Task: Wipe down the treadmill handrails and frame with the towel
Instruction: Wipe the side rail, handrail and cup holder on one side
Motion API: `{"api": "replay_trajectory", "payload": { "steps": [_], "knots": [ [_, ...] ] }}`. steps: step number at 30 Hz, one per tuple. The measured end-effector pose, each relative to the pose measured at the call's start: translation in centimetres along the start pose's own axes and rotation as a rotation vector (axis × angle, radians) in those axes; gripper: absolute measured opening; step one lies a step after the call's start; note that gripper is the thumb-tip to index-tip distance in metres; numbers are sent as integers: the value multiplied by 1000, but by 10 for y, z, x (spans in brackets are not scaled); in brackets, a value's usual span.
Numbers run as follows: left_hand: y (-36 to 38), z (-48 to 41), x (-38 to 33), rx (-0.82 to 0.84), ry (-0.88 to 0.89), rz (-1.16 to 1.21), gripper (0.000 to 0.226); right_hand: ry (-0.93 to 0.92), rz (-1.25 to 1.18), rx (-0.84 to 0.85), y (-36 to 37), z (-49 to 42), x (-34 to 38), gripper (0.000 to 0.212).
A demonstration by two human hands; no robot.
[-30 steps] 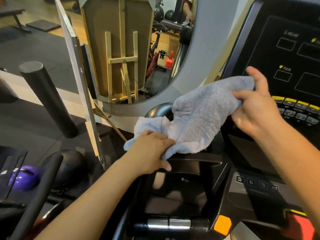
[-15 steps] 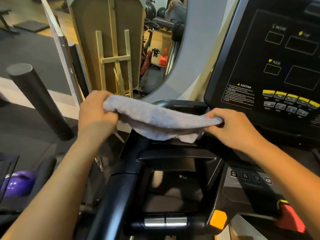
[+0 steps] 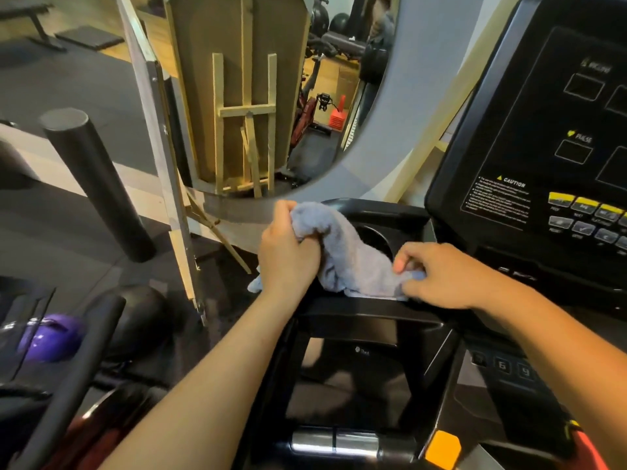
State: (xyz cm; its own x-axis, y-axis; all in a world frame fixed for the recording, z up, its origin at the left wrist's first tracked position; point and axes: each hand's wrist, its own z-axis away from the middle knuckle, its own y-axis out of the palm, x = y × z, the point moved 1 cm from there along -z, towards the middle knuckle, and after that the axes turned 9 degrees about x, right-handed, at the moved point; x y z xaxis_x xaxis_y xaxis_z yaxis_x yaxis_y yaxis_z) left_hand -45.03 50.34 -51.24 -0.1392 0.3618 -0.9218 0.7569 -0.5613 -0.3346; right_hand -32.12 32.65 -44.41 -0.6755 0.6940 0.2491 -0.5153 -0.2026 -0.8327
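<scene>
Head view: left hand (image 3: 288, 254) fisted around bunched towel (image 3: 349, 259), right hand (image 3: 441, 276) pinching its other end; soft grey-blue terry draped over glossy black treadmill frame (image 3: 369, 309) beside round cup holder (image 3: 375, 237).

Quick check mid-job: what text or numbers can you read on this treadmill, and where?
"CAUTION": console, lower left, beside a yellow triangle.
"PULSE": console, beside a yellow mark.
"6", "9": keys on the keypad below the console.
Too blurred to read: top console label, caution fine print, button captions, tray logo.
</scene>
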Motion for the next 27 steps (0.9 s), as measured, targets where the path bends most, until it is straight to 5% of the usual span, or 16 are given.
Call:
{"api": "replay_trajectory", "payload": {
  "steps": [2,5,9,13,20,24,27],
  "knots": [
    [6,1,2,47,17,-74,22,21,40,124,2,-9,7,10],
    [4,-2,8,62,23,-32,17,17,-75,343,-10,-15,17,37],
    [4,-11,14,41,13,49,11,-90,-227,391,-4,-20,31,31],
    [9,-25,11,69,-3,4,8,-181,-457,318,27,-20,45,30],
    [8,-24,15,62,90,12,14,-70,42,-176,41,-30,73,57],
    [4,-24,20,82,64,59,13,-159,-118,-110,35,-25,43,14],
    [2,-21,19,146,123,53,13,-22,61,-67,8,-6,-1,23]
  ]
}}
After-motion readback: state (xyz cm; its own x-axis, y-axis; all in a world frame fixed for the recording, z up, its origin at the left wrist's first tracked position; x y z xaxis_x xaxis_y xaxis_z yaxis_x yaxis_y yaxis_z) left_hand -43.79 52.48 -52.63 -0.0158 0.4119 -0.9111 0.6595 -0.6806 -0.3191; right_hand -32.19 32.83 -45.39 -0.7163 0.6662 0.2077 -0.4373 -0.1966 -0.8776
